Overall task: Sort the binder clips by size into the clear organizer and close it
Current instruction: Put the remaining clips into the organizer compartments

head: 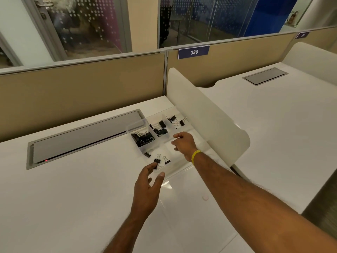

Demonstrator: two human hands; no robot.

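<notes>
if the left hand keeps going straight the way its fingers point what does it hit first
Most likely the small black binder clip just beyond the left hand, lying near the clear organizer; depth is hard to judge.

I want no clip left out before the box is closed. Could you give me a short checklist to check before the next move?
1. All clips in the clear organizer: not ok; at least three small clips look to lie near its front, and whether they are inside it or on the desk is unclear.
2. Left hand free to pick: ok, fingers spread, holding nothing visible.
3. Right hand free: cannot tell; its fingers curl over the organizer.
4. Large clips grouped: ok, one compartment.
5. Organizer closed: not ok.
</notes>
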